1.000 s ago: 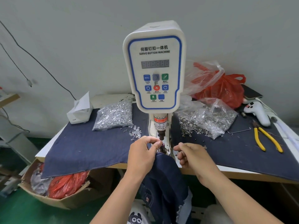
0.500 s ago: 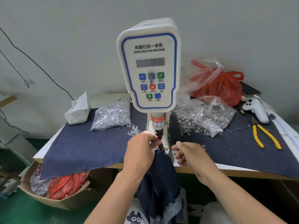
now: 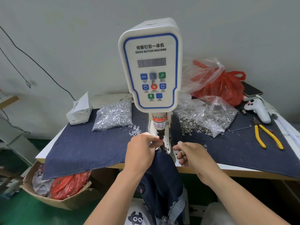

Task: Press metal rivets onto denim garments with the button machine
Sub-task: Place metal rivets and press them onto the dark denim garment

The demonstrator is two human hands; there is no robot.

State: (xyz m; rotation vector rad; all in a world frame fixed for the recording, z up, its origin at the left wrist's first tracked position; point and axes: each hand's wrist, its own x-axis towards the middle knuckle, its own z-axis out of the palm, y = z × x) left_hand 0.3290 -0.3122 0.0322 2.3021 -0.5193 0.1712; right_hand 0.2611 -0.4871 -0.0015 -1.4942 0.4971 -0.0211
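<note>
Denim-covered table (image 3: pixel 84 148); left hand (image 3: pixel 141 150) pinches garment (image 3: pixel 164 176) beneath button machine (image 3: pixel 151 67).

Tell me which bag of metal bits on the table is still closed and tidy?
The bag left of the machine: that left bag sits plump and closed, with only a few pieces loose beside it. The right bag gapes open, rings spilling onto the cloth.

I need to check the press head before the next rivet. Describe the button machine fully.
The button machine is white plastic with a blue-outlined panel, an unlit display and coloured buttons. It stands upright on the table's middle. Below hangs a red warning label and a dark punch, just above the denim. The left hand is beside the punch.
</note>
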